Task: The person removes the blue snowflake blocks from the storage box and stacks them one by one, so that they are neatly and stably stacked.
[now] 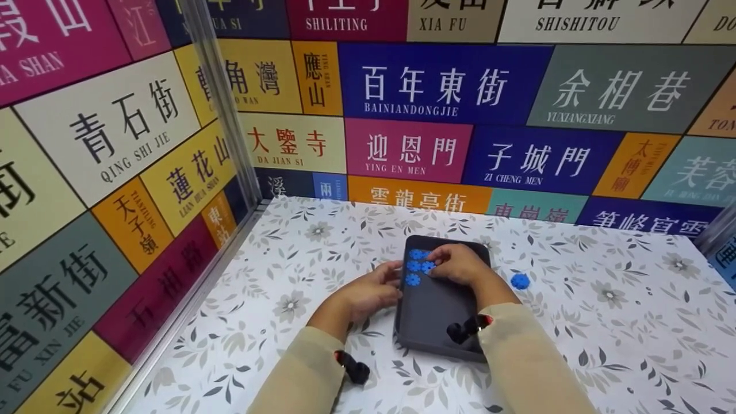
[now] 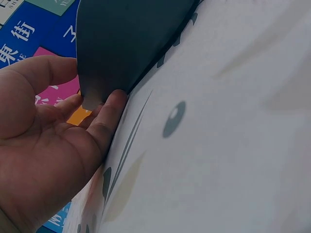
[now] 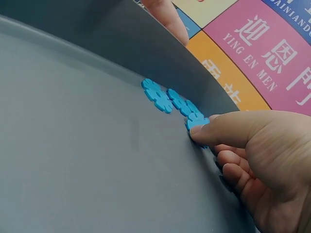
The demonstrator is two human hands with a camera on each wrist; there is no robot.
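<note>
A dark grey rectangular tray (image 1: 437, 316) lies on the table, with several blue snowflake discs (image 1: 413, 280) grouped at its far left. My right hand (image 1: 460, 265) reaches over the tray and pinches one blue snowflake disc (image 3: 196, 121) between thumb and fingers, low beside the others near the wall. At the tray's left side, my left hand (image 1: 368, 292) holds the edge. In the left wrist view its thumb meets the rim, and a finger (image 2: 115, 104) lies against the outer wall near the tabletop. Some of its fingertips are hidden behind the tray.
More blue snowflake discs (image 1: 520, 281) lie in a small heap on the table, right of the tray. A leaf-patterned white cover (image 1: 322, 253) spreads over the table. Panels with colourful street-name signs (image 1: 425, 83) stand behind and at the left.
</note>
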